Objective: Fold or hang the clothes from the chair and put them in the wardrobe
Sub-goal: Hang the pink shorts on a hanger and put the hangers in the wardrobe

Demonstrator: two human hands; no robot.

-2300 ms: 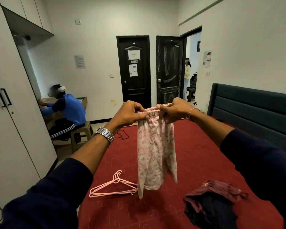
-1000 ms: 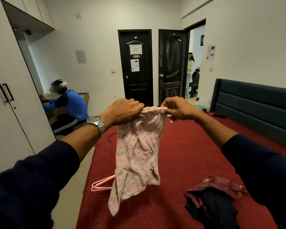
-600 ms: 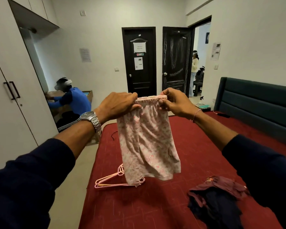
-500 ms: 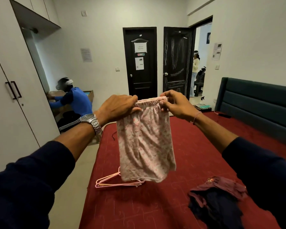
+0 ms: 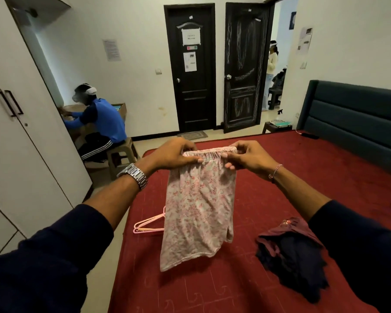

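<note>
White wardrobe doors (image 5: 20, 136) are seen shut along the left wall, with a strip of pale floor (image 5: 104, 251) between them and the bed (image 5: 280, 181), which is covered in red. A pink hanger (image 5: 148, 225) is laid near the bed's left edge, partly hidden by the pink flowered shorts (image 5: 198, 213). The shorts are held up over the bed by their waistband, pinched by the left hand (image 5: 173, 154) and the right hand (image 5: 246, 158). A dark clothes pile (image 5: 291, 251) is left further right. Much red bed is seen behind.
</note>
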